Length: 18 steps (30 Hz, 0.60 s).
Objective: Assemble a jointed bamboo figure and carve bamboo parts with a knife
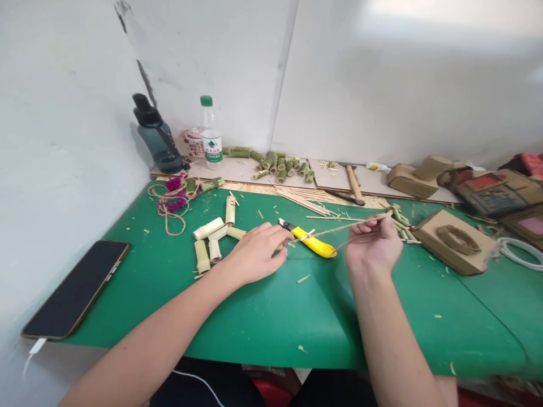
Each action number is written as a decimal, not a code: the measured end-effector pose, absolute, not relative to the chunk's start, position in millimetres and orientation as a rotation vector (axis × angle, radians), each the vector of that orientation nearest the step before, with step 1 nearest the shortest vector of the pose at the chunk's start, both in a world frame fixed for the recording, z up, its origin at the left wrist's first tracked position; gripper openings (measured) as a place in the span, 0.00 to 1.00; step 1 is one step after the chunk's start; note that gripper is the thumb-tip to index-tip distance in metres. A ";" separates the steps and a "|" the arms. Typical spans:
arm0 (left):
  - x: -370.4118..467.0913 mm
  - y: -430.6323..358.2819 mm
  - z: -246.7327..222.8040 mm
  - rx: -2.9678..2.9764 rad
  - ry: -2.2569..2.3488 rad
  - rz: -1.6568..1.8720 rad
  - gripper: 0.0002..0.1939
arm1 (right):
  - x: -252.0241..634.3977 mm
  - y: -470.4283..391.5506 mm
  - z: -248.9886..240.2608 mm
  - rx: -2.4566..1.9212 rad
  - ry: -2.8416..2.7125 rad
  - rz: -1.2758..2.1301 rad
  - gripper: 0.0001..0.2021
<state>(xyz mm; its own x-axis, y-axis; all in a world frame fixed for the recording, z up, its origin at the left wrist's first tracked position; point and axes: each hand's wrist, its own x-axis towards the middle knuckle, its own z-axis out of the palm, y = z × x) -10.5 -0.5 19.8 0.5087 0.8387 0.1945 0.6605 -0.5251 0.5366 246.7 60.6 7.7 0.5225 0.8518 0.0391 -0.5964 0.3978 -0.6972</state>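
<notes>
Twine (339, 228) runs between the two hands above the green counter (271, 322), its lower strand looping back past the handle of the yellow utility knife (314, 243). The right hand (377, 243) pinches it between thumb and fingers; the left hand (258, 254) curves palm-down at the other end, fingers close together, though what they grip underneath is hidden. Steady, even tension should serve best, with the left fingertips pinning that end. The bared blade lies near them, so moving the knife aside seems wise. Farther left, pale bamboo sections (202, 256) are best left unjostled; thin sticks (305, 200) lie behind.
</notes>
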 end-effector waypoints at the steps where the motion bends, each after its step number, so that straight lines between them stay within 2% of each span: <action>1: -10.5 -0.6 19.8 2.357 1.242 0.624 0.13 | 247.5 60.9 7.2 -0.680 -0.433 0.953 0.10; 18: -10.8 0.7 18.1 2.366 1.236 0.718 0.14 | 252.1 61.2 12.1 -0.702 -0.333 1.003 0.13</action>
